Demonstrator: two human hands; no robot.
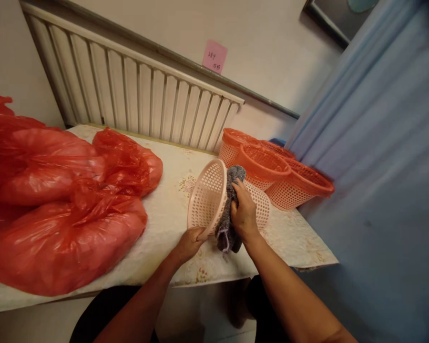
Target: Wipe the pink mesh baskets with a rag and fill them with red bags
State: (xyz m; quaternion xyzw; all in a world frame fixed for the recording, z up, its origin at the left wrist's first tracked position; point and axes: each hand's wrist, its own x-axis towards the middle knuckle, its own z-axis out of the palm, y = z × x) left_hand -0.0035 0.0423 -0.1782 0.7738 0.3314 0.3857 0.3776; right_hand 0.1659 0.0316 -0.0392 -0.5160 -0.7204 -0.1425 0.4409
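Observation:
A pale pink perforated wastebasket (pixel 206 196) lies tilted on its side above the table, its mouth facing left. My left hand (pixel 189 245) grips the near edge of its rim, fingers closed. A dark grey cloth (pixel 224 226) with a light purple loop at its lower end lies across the basket's outer wall. My right hand (pixel 244 209) is closed on this cloth and presses it against the wall just behind the rim. Part of the cloth is hidden under the right hand.
Several baskets lined with red bags (pixel 264 162) stand at the back right. Bulging, knotted red plastic bags (pixel 71 243) fill the left of the table (pixel 171 190). Behind are a white radiator (pixel 157 95) and a pink note (pixel 215 56). A blue curtain (pixel 361 143) hangs at right.

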